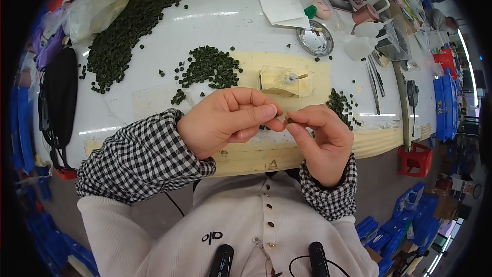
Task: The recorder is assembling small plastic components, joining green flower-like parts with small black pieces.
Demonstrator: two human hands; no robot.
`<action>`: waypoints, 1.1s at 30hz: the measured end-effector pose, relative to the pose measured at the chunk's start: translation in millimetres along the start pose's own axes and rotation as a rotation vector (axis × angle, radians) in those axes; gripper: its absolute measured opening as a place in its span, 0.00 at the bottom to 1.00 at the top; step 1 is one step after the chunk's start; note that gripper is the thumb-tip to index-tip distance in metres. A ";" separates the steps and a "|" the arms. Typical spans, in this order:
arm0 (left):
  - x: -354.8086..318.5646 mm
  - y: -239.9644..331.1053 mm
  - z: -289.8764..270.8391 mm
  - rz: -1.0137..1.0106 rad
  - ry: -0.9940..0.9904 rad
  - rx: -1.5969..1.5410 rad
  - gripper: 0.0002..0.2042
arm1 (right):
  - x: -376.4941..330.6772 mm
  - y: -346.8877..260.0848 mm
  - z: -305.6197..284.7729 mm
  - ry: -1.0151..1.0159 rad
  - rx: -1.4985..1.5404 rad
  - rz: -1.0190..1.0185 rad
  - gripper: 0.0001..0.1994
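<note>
Above the table's front edge, my left hand (233,118) is closed in a pinch, with a bit of a small dark green part (277,115) showing at the fingertips. Close beside it, my right hand (323,138) pinches another small dark green part (289,120) between thumb and forefinger. The fingertips of both hands nearly meet. Just beyond them stands a small yellowish block (279,83) with an upright pale post and a thin metal pin. A loose pile of dark green parts (210,66) lies behind my left hand, and a smaller pile (341,107) is right of my right hand.
A large heap of the same parts (128,31) spreads at far left, near a plastic bag (97,15) and a black pouch (60,97). Toward the right are a round metal dish (314,41), white tissue (283,10), a squeeze bottle (359,47) and tweezers (373,84).
</note>
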State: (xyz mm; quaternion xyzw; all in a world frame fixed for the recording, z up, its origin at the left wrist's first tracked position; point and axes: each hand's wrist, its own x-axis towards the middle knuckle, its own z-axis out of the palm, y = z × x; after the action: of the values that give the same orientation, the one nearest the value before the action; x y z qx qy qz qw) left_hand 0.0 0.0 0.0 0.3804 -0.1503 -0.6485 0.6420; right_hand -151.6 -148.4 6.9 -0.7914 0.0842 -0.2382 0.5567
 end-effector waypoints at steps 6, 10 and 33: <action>-1.6 -0.7 0.7 -0.032 0.037 -0.020 0.08 | 3.3 -6.8 6.5 0.026 -0.110 -0.078 0.12; -1.1 0.0 1.3 -0.059 0.066 0.007 0.08 | 6.2 -8.5 8.8 0.013 -0.167 -0.111 0.12; -8.3 -2.0 14.0 0.211 0.176 0.403 0.08 | 4.2 0.5 13.5 0.058 0.137 0.047 0.12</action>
State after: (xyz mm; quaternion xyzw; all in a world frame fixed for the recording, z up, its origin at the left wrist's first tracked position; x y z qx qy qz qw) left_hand -12.0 4.0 10.5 0.5379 -0.2593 -0.4990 0.6280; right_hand -141.6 -138.9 4.0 -0.7421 0.1023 -0.2532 0.6121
